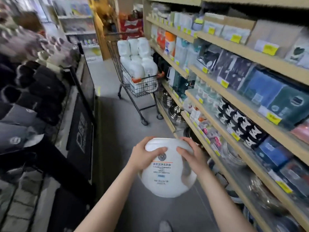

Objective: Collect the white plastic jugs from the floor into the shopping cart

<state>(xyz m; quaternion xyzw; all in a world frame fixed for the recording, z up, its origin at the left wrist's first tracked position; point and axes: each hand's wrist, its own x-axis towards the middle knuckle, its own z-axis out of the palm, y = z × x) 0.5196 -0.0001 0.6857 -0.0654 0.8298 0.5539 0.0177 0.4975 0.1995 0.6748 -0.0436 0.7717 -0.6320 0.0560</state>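
Observation:
A white plastic jug (164, 180) with a printed laundry-capsule label is held in the air in front of me, low in the aisle. My left hand (143, 154) grips its upper left side and my right hand (190, 153) grips its upper right side. Farther up the aisle stands a wire shopping cart (143, 84), set against the right-hand shelving. Several white jugs (138, 57) are piled in the cart, rising above its rim.
Wooden shelves (234, 91) packed with boxed goods and yellow price tags line the right side. A black display stand (80, 131) with dark clothing runs along the left. Grey floor (115, 131) lies between me and the cart. Another person (31, 24) is at the far left.

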